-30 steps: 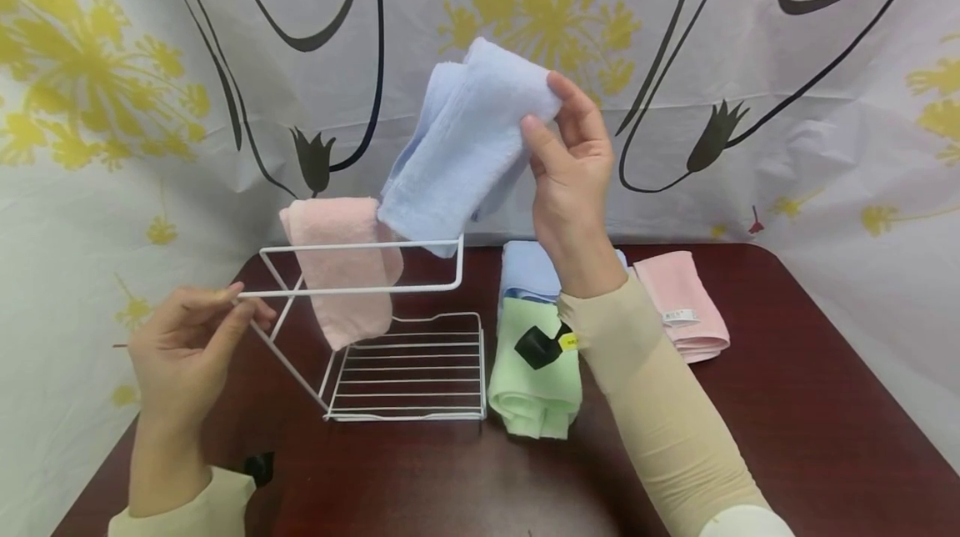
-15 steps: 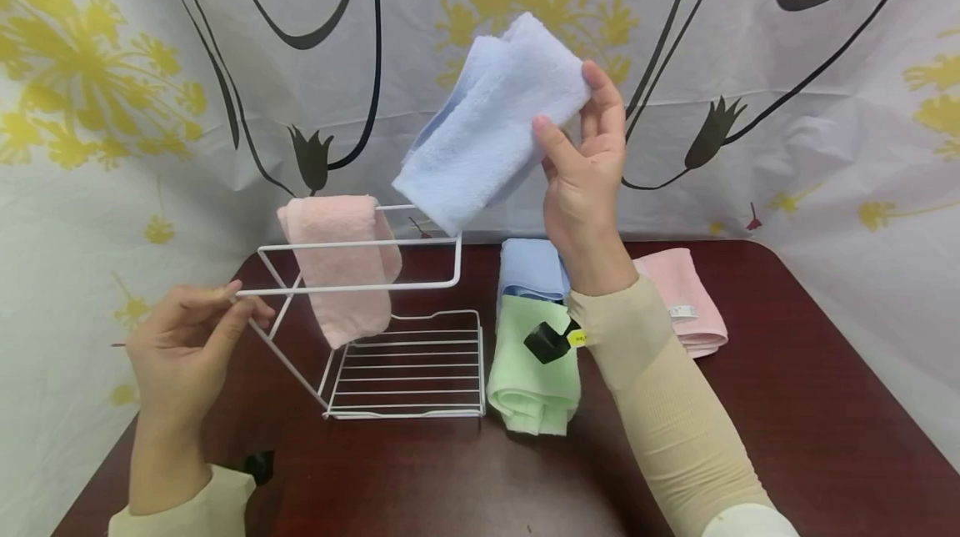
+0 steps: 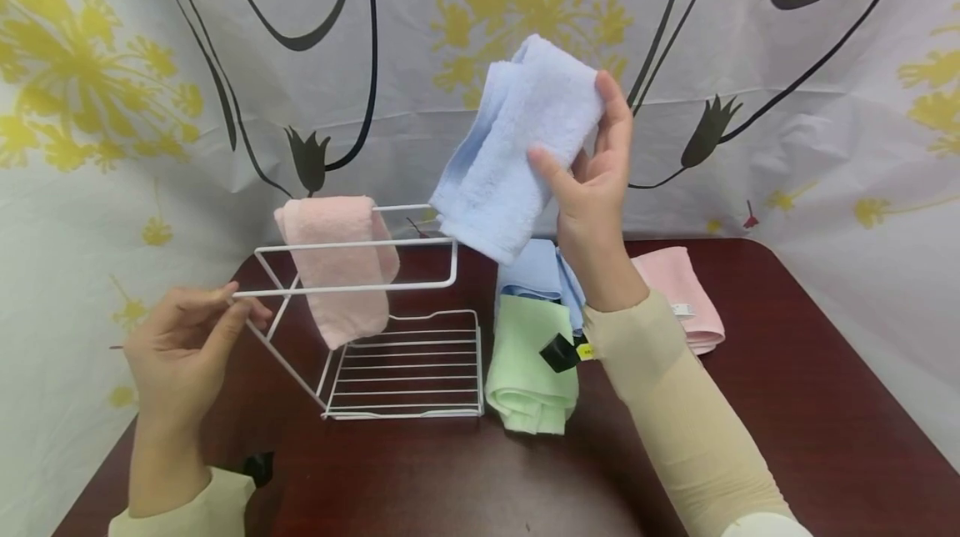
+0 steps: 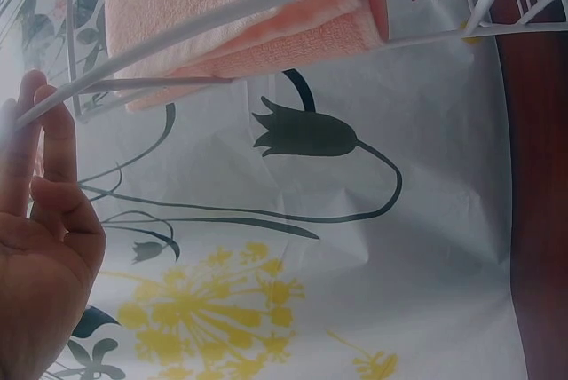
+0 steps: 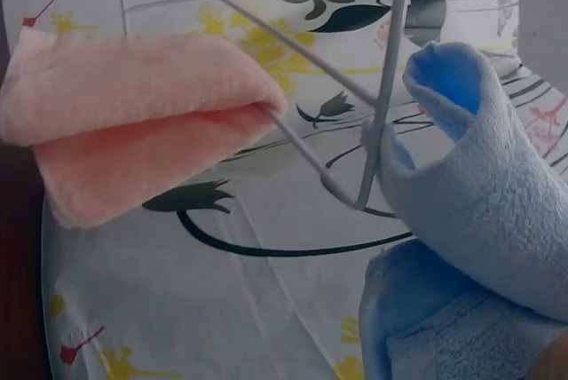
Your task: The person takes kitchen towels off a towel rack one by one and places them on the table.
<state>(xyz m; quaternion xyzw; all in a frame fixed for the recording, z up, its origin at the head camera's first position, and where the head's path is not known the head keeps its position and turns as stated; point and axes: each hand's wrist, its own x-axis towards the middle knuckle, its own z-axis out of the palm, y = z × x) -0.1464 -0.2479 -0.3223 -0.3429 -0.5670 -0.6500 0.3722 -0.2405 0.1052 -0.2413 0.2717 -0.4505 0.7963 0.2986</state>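
The fingers (image 3: 617, 116) of the right hand (image 3: 596, 195) are parted only by the cloth between them: thumb on the near face, other fingers at the right edge and behind. They pinch a folded, light blue terry towel (image 3: 517, 145). This towel is suspended in the air, tilted, with its lower end just beside the right end of the upper rails of a white coated-wire rack (image 3: 420, 285); contact with the rails cannot be determined.

The left hand (image 3: 183, 341) pinches the near left upper corner of the rack between thumb and curled fingers. A folded pale pink terry towel (image 3: 341, 308) is draped over the far upper rail, toward the left.

The rack stands on a dark red-brown counter (image 3: 405, 479). To the right of its slatted base lies a folded light green towel (image 3: 528, 345), with a second folded blue towel (image 3: 529, 270) directly beyond it. Farther right lies a second folded pink towel (image 3: 678, 287) bearing a white label (image 3: 682, 309).
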